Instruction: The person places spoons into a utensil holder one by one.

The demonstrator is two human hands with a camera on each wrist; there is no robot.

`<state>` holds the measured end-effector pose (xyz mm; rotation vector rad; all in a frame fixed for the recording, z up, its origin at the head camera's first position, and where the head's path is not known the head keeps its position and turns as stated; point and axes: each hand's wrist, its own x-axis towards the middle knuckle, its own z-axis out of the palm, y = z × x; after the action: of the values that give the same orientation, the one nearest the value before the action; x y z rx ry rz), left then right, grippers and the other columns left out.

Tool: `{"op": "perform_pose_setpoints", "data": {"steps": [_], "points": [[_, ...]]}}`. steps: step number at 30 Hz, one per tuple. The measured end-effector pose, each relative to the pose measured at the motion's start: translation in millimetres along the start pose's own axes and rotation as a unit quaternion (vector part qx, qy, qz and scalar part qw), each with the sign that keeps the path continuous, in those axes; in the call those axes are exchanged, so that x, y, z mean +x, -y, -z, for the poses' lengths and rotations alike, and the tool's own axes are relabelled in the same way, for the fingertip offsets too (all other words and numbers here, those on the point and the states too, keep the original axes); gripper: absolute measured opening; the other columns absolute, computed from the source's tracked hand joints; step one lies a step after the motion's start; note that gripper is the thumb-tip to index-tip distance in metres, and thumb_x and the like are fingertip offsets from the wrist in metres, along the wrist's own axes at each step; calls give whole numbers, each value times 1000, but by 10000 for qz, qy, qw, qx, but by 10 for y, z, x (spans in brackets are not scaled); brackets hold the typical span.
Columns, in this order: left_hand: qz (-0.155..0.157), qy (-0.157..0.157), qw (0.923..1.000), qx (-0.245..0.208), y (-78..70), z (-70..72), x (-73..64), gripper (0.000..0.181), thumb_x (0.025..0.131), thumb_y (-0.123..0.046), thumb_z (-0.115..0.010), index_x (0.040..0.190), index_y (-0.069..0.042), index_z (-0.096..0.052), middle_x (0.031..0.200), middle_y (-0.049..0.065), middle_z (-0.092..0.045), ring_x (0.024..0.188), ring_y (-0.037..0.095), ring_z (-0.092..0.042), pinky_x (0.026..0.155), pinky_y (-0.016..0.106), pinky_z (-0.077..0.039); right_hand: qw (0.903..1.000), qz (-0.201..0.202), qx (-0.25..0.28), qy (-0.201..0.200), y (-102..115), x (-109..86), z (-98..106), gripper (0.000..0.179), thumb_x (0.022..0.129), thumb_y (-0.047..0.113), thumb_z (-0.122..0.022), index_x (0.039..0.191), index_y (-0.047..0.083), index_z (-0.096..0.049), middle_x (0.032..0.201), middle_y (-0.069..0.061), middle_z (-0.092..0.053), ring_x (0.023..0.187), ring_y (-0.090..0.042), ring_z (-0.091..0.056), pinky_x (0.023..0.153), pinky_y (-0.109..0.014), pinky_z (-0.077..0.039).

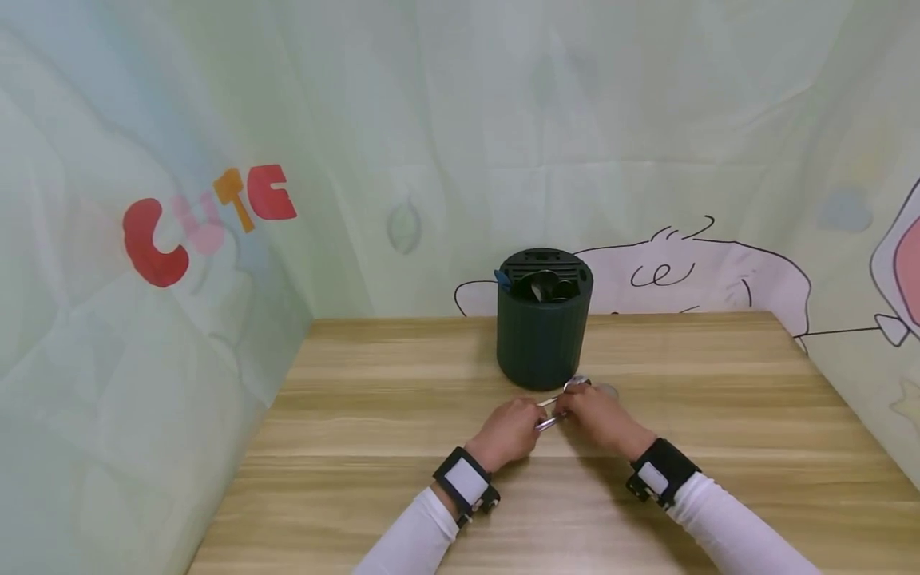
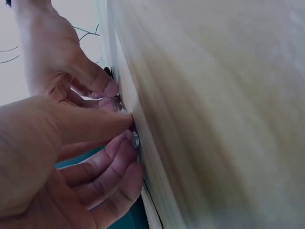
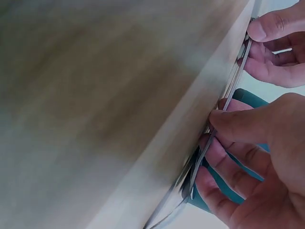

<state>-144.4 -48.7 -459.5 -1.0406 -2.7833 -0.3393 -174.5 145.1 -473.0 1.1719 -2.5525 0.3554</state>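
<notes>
Just in front of the dark green utensil holder (image 1: 541, 351), both hands are at metal spoons (image 1: 549, 423) lying low over the wooden table. My left hand (image 1: 509, 431) pinches the handle ends between thumb and fingers. To its right, my right hand (image 1: 600, 419) grips them further along, by the bowls, one of which (image 1: 577, 382) shows past its knuckles. In the right wrist view a long thin handle (image 3: 232, 90) runs from the left fingertips (image 3: 257, 31) through the right fingers (image 3: 233, 126). Fingers hide most of the metal in the left wrist view.
The holder has a slotted top and an open section with dark and metal utensils (image 1: 546, 286) and a blue piece (image 1: 502, 279). Wooden tabletop (image 1: 345, 479) surrounds the hands. A printed cloth (image 1: 431, 120) hangs behind the table and along its sides.
</notes>
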Motion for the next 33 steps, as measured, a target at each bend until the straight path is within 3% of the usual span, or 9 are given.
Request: {"op": "perform_pose_setpoints", "data": {"steps": [4, 12, 16, 21, 25, 28, 31, 33], "points": [[34, 128, 9998, -168, -30, 12, 3, 9, 75, -6, -66, 76, -15, -63, 68, -7, -51, 63, 8, -49, 53, 22, -42, 10000, 25, 49, 9, 10, 6, 33, 22, 75, -4, -67, 76, 17, -61, 78, 4, -53, 71, -12, -49, 55, -31, -45], [-21, 87, 9989, -467, -46, 23, -30, 12, 74, -3, -63, 75, -15, -63, 66, -9, -52, 64, 6, -49, 56, 19, -42, 9996, 123, -234, -116, 75, -10, 115, 19, 79, 2, -67, 75, 19, -59, 80, 4, -54, 77, -16, -53, 62, -42, -42], [41, -87, 9967, -805, -28, 36, -49, 12, 74, -3, -63, 78, -14, -63, 67, -10, -52, 63, 5, -47, 57, 17, -40, 9972, 150, -588, -432, 101, -7, 184, 18, 74, 6, -72, 76, 21, -62, 83, 3, -58, 83, -20, -54, 75, -52, -41], [81, -436, 9907, -1288, 5, 77, -56, 9, 78, -4, -62, 81, -12, -63, 68, -10, -52, 62, 3, -46, 55, 15, -38, 9922, 70, -868, -890, 127, 30, 386, 26, 64, 14, -81, 85, 17, -66, 98, -5, -59, 101, -29, -49, 92, -66, -28], [194, -698, 9796, -1875, 42, 169, -58, 8, 82, -5, -62, 86, -11, -64, 74, -10, -54, 67, 2, -49, 59, 15, -41, 9845, -74, -917, -1493, 152, 91, 567, 29, 64, 17, -81, 90, 14, -66, 110, -11, -56, 111, -33, -43, 98, -69, -17], [273, -874, 9667, -2389, 68, 236, -68, 7, 85, -5, -62, 90, -8, -64, 80, -7, -55, 72, 3, -51, 63, 17, -45, 9744, -245, -921, -2035, 171, 135, 670, 34, 67, 19, -79, 96, 13, -65, 121, -13, -52, 118, -34, -39, 101, -67, -10], [274, -1026, 9493, -2957, 70, 276, -78, 8, 86, -4, -62, 94, -5, -63, 83, -3, -56, 72, 4, -53, 64, 18, -49, 9583, -447, -802, -2707, 195, 166, 752, 44, 70, 21, -76, 110, 12, -61, 129, -15, -48, 123, -33, -34, 102, -66, -7], [281, -1139, 9345, -3362, 57, 287, -82, 9, 86, -3, -61, 95, -4, -62, 84, 0, -56, 69, 5, -56, 62, 20, -50, 9419, -612, -653, -3236, 215, 180, 802, 53, 71, 23, -74, 120, 11, -55, 135, -16, -43, 127, -33, -31, 102, -65, -7]]}}
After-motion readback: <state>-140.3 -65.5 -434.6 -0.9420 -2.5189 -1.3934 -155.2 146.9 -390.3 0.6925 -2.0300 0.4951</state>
